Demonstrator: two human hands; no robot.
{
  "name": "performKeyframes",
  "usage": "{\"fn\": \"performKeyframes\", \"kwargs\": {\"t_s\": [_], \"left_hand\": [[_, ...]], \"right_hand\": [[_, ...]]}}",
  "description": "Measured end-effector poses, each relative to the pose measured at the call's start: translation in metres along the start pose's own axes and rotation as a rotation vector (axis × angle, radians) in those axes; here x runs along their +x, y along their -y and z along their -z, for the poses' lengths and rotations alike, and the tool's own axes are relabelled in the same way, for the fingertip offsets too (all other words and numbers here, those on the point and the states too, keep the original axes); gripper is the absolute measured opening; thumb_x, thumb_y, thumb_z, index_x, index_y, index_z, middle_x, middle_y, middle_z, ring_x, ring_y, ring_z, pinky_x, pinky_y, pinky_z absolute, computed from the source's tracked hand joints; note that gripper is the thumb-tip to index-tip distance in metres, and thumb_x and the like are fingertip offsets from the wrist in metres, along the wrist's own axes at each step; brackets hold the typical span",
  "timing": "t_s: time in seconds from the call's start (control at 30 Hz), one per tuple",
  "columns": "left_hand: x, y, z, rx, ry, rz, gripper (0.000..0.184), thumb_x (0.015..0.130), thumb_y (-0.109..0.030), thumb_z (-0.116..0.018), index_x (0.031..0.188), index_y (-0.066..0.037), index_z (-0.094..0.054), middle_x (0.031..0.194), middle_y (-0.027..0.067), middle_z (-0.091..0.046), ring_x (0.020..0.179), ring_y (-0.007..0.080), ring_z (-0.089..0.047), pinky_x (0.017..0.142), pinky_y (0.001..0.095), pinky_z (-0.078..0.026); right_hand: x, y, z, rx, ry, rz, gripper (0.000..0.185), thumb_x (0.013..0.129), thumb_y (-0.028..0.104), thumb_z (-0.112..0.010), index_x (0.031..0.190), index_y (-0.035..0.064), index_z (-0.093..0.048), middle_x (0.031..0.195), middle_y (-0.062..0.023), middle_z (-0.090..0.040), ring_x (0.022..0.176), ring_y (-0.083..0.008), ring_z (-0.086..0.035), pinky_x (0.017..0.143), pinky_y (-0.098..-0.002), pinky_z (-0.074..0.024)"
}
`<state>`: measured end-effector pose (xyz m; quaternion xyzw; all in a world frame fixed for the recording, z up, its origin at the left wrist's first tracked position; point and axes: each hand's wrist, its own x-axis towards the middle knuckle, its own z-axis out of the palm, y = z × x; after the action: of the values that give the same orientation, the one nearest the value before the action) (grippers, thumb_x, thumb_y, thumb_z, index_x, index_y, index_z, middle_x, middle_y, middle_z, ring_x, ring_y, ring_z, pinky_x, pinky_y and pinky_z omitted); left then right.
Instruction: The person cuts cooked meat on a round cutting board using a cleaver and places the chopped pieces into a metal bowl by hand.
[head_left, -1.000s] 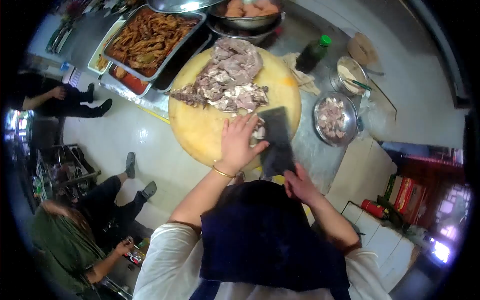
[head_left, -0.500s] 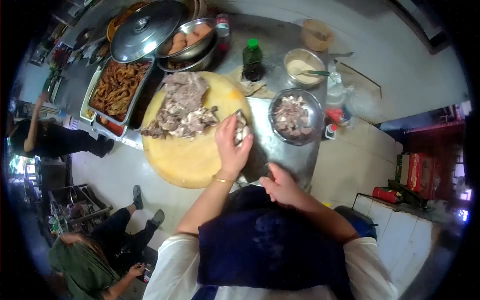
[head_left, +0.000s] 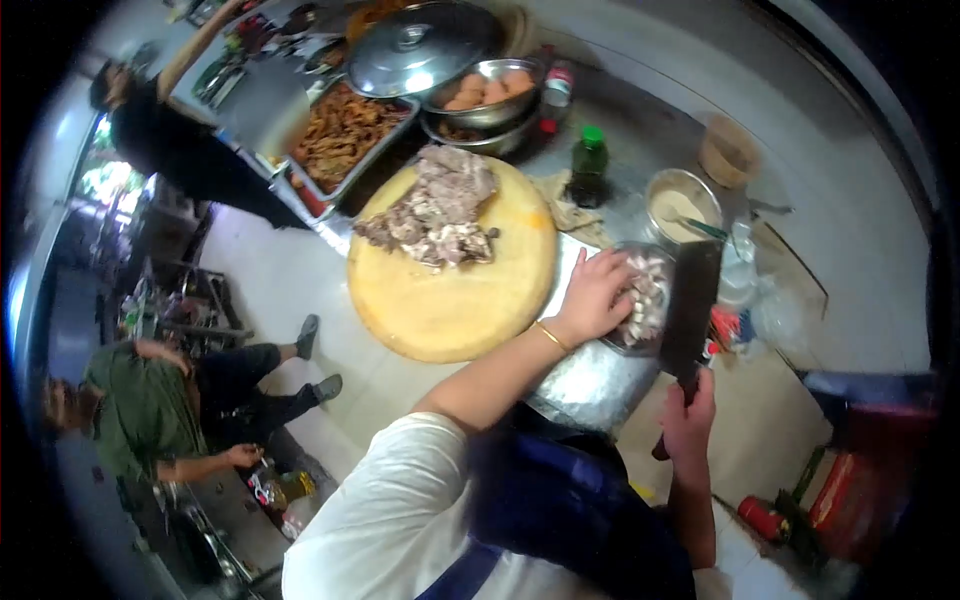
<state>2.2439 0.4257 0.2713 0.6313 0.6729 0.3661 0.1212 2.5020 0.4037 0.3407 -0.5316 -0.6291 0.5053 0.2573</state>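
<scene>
Gripping the handle of a dark cleaver (head_left: 691, 310), right hand (head_left: 688, 412) is wrapped tight; blade overlaps right side of metal bowl (head_left: 637, 347). Hands apart. Left hand (head_left: 595, 297), fingers extended, slightly spread, lies over bowl's left side; contact with chopped meat (head_left: 648, 300) inside: cannot tell. Larger meat piece (head_left: 440, 205) rests on round board (head_left: 440, 315). Lettering on red-and-white bottle label (head_left: 558, 86): illegible.
</scene>
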Motion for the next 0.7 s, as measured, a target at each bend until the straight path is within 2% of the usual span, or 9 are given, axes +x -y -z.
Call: {"fn": "performKeyframes", "kwargs": {"t_s": [0.13, 0.27, 0.3, 0.33, 0.4, 0.5, 0.53, 0.63, 0.7], "left_hand": [[-0.018, 0.053, 0.071, 0.332, -0.145, 0.063, 0.05, 0.081, -0.021, -0.069, 0.13, -0.015, -0.06, 0.14, 0.0125, -0.054, 0.138, 0.0382, -0.042, 0.117, 0.0698, -0.016], [-0.044, 0.101, 0.144, 0.744, 0.081, 0.273, 0.045, 0.087, -0.02, -0.062, 0.131, -0.015, -0.06, 0.144, 0.0155, -0.051, 0.138, 0.0374, -0.042, 0.114, 0.073, -0.016], [-0.053, 0.103, 0.156, 0.643, 0.019, 0.249, 0.04, 0.088, -0.019, -0.061, 0.128, -0.014, -0.061, 0.138, 0.0157, -0.054, 0.135, 0.0365, -0.046, 0.111, 0.0682, -0.025], [-0.061, 0.106, 0.161, 0.535, -0.04, 0.215, 0.036, 0.089, -0.018, -0.059, 0.124, -0.013, -0.062, 0.132, 0.016, -0.056, 0.131, 0.0356, -0.05, 0.108, 0.0633, -0.035], [-0.06, 0.134, 0.149, 0.551, 0.038, 0.303, 0.029, 0.087, -0.016, -0.059, 0.115, -0.011, -0.063, 0.116, 0.013, -0.06, 0.115, 0.0307, -0.058, 0.092, 0.0464, -0.05], [-0.074, 0.114, 0.159, 0.704, -0.093, 0.207, 0.027, 0.085, -0.015, -0.06, 0.111, -0.01, -0.062, 0.105, 0.0093, -0.059, 0.099, 0.0272, -0.06, 0.081, 0.0377, -0.053], [-0.075, 0.119, 0.155, 0.693, -0.106, 0.209, 0.027, 0.084, -0.016, -0.06, 0.111, -0.01, -0.062, 0.106, 0.0094, -0.059, 0.098, 0.0273, -0.059, 0.082, 0.0394, -0.053], [-0.087, 0.125, 0.168, 0.476, -0.154, 0.158, 0.042, 0.079, -0.012, -0.067, 0.12, -0.01, -0.06, 0.11, 0.0111, -0.057, 0.105, 0.0308, -0.058, 0.084, 0.0418, -0.053], [-0.088, 0.129, 0.177, 0.264, -0.234, 0.171, 0.049, 0.077, -0.011, -0.07, 0.124, -0.01, -0.058, 0.113, 0.0131, -0.056, 0.108, 0.032, -0.057, 0.087, 0.0416, -0.053]], "right_hand": [[0.004, -0.008, -0.005, 0.117, 0.102, 0.009, 0.028, 0.094, 0.01, -0.054, 0.121, 0.0021, -0.053, 0.086, -0.0026, -0.055, 0.075, -0.0142, -0.054, 0.067, -0.03, -0.0473], [0.002, -0.008, -0.041, 0.168, 0.236, 0.001, 0.037, 0.09, 0.002, -0.053, 0.127, -0.0011, -0.049, 0.095, -0.0054, -0.056, 0.079, -0.0135, -0.054, 0.071, -0.03, -0.0479], [0.004, -0.016, -0.058, 0.279, 0.277, 0.037, 0.037, 0.097, 0.004, -0.05, 0.133, 0.005, -0.045, 0.076, 0.0002, -0.05, 0.053, -0.0058, -0.044, 0.041, -0.0228, -0.0351], [0.017, -0.035, -0.068, 0.314, 0.326, 0.078, 0.037, 0.097, 0.004, -0.049, 0.134, 0.0069, -0.044, 0.073, -0.0013, -0.05, 0.05, -0.0074, -0.044, 0.039, -0.0246, -0.0361], [-0.009, 0.045, -0.083, -0.023, 0.401, -0.07, 0.057, 0.098, 0.022, -0.059, 0.146, -0.0035, -0.042, 0.124, -0.0278, -0.062, 0.108, -0.0393, -0.061, 0.095, -0.0445, -0.0482], [0.0, 0.045, -0.1, -0.31, 0.596, -0.024, 0.059, 0.098, 0.023, -0.06, 0.146, -0.0045, -0.04, 0.125, -0.0253, -0.058, 0.102, -0.0328, -0.058, 0.095, -0.0422, -0.0471], [0.018, 0.013, -0.104, -0.439, 0.648, -0.082, 0.061, 0.1, 0.026, -0.057, 0.149, -0.0052, -0.037, 0.137, -0.0282, -0.052, 0.121, -0.0359, -0.053, 0.106, -0.0417, -0.0402], [0.01, 0.031, -0.102, -0.478, 0.609, -0.045, 0.067, 0.102, 0.031, -0.054, 0.155, -0.003, -0.029, 0.157, -0.0306, -0.033, 0.145, -0.0395, -0.034, 0.117, -0.0418, -0.0274], [0.014, 0.025, -0.106, -0.465, 0.566, 0.006, 0.064, 0.102, 0.031, -0.054, 0.152, -0.0035, -0.032, 0.152, -0.0316, -0.039, 0.141, -0.041, -0.039, 0.114, -0.0429, -0.031]]}}
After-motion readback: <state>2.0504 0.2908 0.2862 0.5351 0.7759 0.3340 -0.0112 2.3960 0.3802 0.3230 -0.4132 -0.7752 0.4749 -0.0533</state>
